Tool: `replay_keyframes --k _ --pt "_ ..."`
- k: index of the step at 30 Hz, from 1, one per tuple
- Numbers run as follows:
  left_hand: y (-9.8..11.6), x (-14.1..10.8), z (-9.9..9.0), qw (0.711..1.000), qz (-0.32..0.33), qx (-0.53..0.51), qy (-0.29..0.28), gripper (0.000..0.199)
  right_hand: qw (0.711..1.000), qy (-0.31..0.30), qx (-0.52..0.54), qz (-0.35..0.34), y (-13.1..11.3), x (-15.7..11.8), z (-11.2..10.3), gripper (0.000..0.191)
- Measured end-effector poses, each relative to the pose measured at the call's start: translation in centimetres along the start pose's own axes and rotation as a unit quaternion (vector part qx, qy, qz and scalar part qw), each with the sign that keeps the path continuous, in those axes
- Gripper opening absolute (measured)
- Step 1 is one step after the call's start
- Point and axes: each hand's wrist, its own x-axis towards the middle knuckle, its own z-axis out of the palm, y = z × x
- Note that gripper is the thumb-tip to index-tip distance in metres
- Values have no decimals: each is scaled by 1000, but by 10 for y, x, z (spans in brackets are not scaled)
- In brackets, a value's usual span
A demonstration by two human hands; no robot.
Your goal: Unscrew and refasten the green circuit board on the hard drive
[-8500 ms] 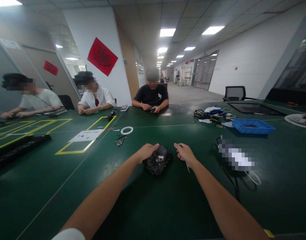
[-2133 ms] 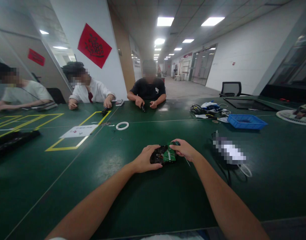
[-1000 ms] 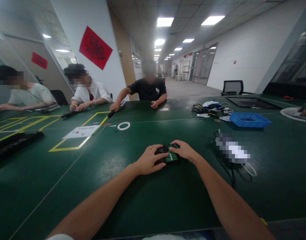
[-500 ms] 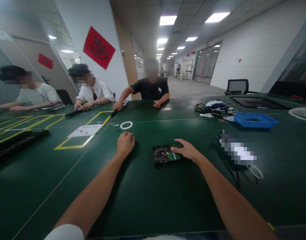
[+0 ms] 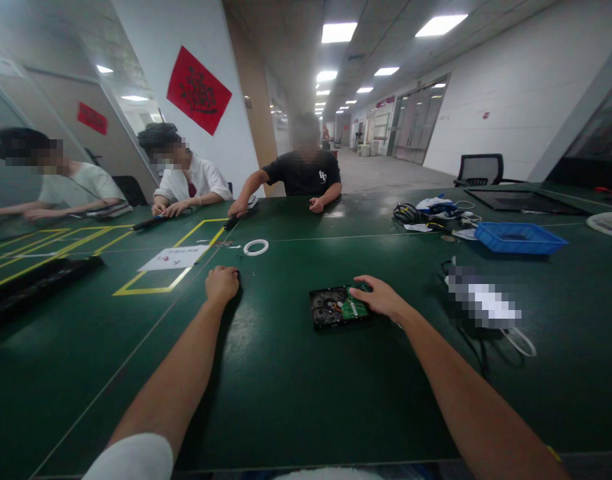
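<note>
A hard drive [image 5: 331, 308] with a green circuit board lies on the green table [image 5: 286, 387], in front of me. My right hand [image 5: 379, 297] is at its right end, thumb and fingers gripping the board side. My left hand [image 5: 223, 283] rests on the table to the left of the drive, apart from it, with its fingers curled; whether anything is under them is hidden. Beyond my left hand lie a white ring [image 5: 256, 247] and a small heap of screws [image 5: 221, 244], beside a paper label [image 5: 173, 258] on yellow tape.
A blue tray [image 5: 520, 239], a cable bundle [image 5: 409, 213] and a pixelated white object [image 5: 483, 297] with cords are on the right. A long black part [image 5: 41, 287] lies at left. Three people sit across the table; one person's hand [image 5: 237, 207] holds a black tool.
My left hand has moved left, farther from the hard drive. My right hand stays at the drive's right end. The whole view has shifted slightly.
</note>
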Motion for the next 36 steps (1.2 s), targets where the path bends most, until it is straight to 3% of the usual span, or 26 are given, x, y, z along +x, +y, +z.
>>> replay_keyframes --k 8,19,27,30,33,36 --pt "4 3 1 1000 10 6 5 43 1000 -6 10 5 -3 -2 0 57" --pt "33 0 2 997 78 12 4 37 1000 -7 -4 -5 -3 -4 -2 50" --pt "33 -3 -2 997 78 18 -7 35 999 -11 -31 -7 0 -1 -1 54" --pt "30 -4 1 998 56 17 16 36 1000 -13 -14 3 -1 -3 -1 53" --pt "30 -6 1 997 15 2 76 35 999 -15 18 26 -1 -4 -3 54" --pt "44 -6 -10 990 5 -41 133 33 997 -9 65 46 0 -1 -9 53"
